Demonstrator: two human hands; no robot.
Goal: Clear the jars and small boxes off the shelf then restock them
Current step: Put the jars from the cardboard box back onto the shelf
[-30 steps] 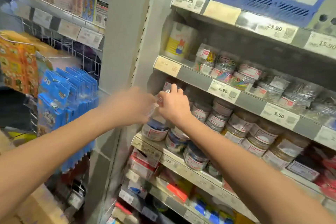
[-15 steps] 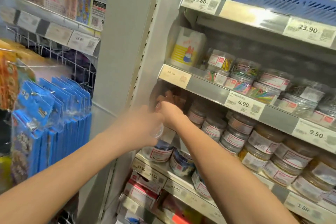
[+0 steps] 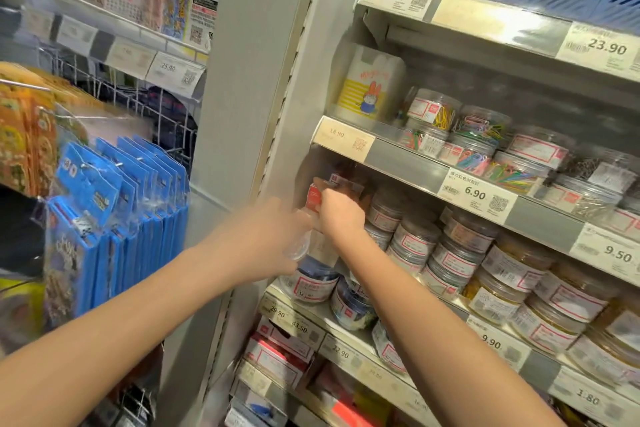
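At nine o'clock of the view, blue packs [image 3: 114,218] hang on hooks, well apart from the work. Past the grey post [image 3: 249,80], the left hand [image 3: 273,239] is blurred, but its fingers look curled round a clear jar [image 3: 298,248] at its four o'clock. It probably holds that jar off the shelf [image 3: 341,352] so the other hand is free to pick. Just beside it, almost touching, the right hand [image 3: 341,215] pinches a small red-and-white box [image 3: 314,197] at its eleven o'clock. That box sits at the shelf's far left end, in the dim corner under the shelf above. Reaching in from the front suits this spot, since the post blocks the side. So the hands are close together, each clamped on its own item. At six o'clock of the left hand a dark jar [image 3: 311,282] stands on the shelf edge. From three to five o'clock of the right hand, rows of brown jars [image 3: 415,239] are stacked with their labels outward, presumably so that shoppers can read them. With so many in place, clearing seems barely begun.
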